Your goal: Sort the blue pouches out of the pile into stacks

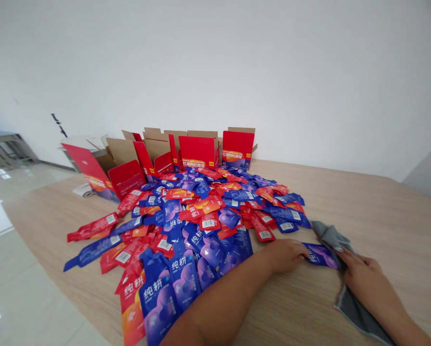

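Observation:
A blue and purple pouch [321, 254] lies on the right part of the table, between my two hands. My left hand [286, 254] grips its left end, with the fingers closed on it. On its right side, my right hand [361, 274] presses a grey cloth [331, 236] at the pouch's edge, fingers bent over the fabric. Part of the cloth trails under my right wrist toward the front. Left of my hands spreads a big heap of red pouches [204, 207] and blue pouches [186, 278], many overlapping, some within reach of my left forearm.
Several open red cardboard boxes [199, 150] stand behind the heap, flaps up. The wooden table [374, 202] reaches to a white wall [309, 77]. At the left, the table edge drops to a shiny tiled floor [17, 269]; another table [6, 144] stands farther off.

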The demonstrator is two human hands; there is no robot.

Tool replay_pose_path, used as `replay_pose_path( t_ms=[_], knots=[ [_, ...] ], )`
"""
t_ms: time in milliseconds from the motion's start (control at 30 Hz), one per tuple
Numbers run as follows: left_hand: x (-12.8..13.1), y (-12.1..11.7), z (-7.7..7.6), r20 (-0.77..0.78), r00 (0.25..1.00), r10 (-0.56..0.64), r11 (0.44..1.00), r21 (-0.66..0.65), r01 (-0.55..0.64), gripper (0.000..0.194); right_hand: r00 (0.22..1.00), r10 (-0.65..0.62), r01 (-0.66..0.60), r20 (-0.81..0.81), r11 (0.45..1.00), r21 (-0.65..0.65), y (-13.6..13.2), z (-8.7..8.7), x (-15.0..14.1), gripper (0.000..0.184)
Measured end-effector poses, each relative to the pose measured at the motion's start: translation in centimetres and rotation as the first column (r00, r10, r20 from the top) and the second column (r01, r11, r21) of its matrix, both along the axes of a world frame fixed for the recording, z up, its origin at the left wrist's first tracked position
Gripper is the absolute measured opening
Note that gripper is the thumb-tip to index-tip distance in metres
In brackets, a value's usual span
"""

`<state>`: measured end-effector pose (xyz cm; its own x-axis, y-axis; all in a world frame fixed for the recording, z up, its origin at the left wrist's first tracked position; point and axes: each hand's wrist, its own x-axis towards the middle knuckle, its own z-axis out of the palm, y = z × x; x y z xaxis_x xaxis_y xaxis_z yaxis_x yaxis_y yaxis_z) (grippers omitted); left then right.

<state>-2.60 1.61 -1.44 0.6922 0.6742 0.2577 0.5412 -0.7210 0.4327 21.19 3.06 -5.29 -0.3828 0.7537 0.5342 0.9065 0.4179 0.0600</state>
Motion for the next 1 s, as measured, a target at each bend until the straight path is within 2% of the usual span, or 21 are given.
replay_pose_path(
  t_ms=[100,200,267,367,467,567,667,733,900,1000],
  knots=[
    [0.2,-0.6,0.0,0.005,0.999,0.052,0.992,0.115,-0.053,0.039,0.999,-0.038,0.037,-0.007,0.995,-0.087,0.1,-0.2,0.5,0.042],
    [0.5,-0.8,0.3,-0.044,0.994,0.100,0.977,0.192,-0.090,0.035,0.987,-0.016,-0.002,-0.162,0.994,-0.112,-0.7,0.4,0.5,0.042],
    [0.6,-0.8,0.5,-0.042,0.989,0.140,0.979,0.158,-0.132,0.029,0.952,0.000,-0.018,-0.307,0.998,-0.055,-1.7,1.5,0.0,0.039],
    [0.7,-0.7,0.7,0.025,0.954,0.299,0.953,0.050,-0.300,0.034,0.901,0.096,-0.062,-0.422,0.994,0.095,-3.4,3.4,-1.6,0.037],
    [0.8,-0.6,0.9,0.049,0.901,0.430,0.897,-0.137,-0.421,0.038,0.917,0.253,-0.220,-0.308,0.966,0.137,-4.4,4.1,-4.0,0.037],
    [1.2,-0.3,1.2,0.021,0.877,0.480,0.834,-0.320,-0.449,0.030,0.955,0.252,-0.251,-0.155,0.968,0.027,-3.9,2.9,-5.4,0.044],
    [1.4,0.1,1.3,-0.017,0.878,0.478,0.820,-0.350,-0.453,0.032,0.989,0.130,-0.133,-0.066,0.990,-0.041,-2.7,1.6,-5.1,0.047],
    [1.4,0.4,1.3,-0.034,0.884,0.466,0.815,-0.373,-0.444,0.034,0.997,0.059,-0.062,-0.043,0.996,-0.070,-2.5,1.4,-4.5,0.047],
    [1.2,0.7,1.3,-0.040,0.878,0.478,0.800,-0.393,-0.453,0.030,0.994,0.099,-0.102,-0.042,0.989,-0.102,-3.8,2.0,-4.9,0.051],
    [1.2,0.7,1.4,-0.039,0.874,0.485,0.798,-0.390,-0.460,0.030,0.999,0.054,-0.054,-0.005,0.991,-0.125,-3.8,2.4,-5.3,0.050]
  ],
)
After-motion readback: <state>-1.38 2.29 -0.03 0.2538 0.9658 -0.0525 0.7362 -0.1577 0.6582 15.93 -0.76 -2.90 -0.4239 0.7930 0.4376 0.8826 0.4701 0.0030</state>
